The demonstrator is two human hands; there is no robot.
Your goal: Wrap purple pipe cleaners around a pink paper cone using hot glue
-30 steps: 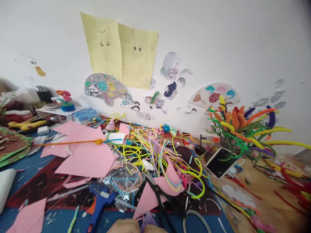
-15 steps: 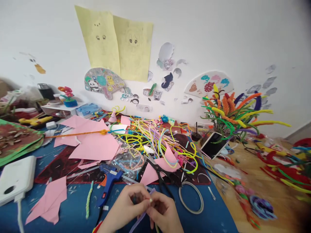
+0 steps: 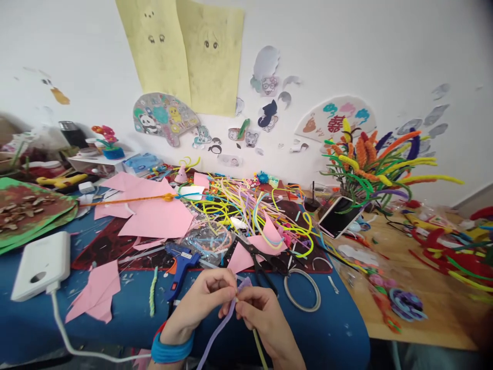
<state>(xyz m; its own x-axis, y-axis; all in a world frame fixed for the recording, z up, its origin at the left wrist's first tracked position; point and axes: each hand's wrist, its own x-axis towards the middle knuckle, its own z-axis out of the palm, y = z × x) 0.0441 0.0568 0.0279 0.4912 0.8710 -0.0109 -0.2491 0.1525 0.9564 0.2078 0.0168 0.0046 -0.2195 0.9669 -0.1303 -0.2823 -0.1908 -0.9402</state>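
Close together over the blue table edge, my left hand [image 3: 211,293] and my right hand [image 3: 260,311] meet fingertip to fingertip. A fuzzy purple pipe cleaner [image 3: 217,334] runs up between them, its bent upper end showing above the fingers. My left hand pinches it with thumb and forefinger. Closed too, my right hand has a yellow-green pipe cleaner [image 3: 259,349] hanging out below its fingers. A tiny pale tip shows where the fingertips meet; the exact join is hidden. Black scissors [image 3: 256,252] lie just beyond the hands, and a blue glue gun [image 3: 181,272] lies left of them.
A roll of tape [image 3: 302,290] sits right of my hands. Behind lie a heap of pipe cleaners [image 3: 246,205] and pink sheets [image 3: 156,216]. A white power bank [image 3: 42,264] with a cable stands left. A phone [image 3: 339,218] leans against the pipe-cleaner bouquet [image 3: 370,164].
My view has tilted down, showing more of the wrists and table edge. Both hands stay pinched together, and more of the purple pipe cleaner's length shows below them.
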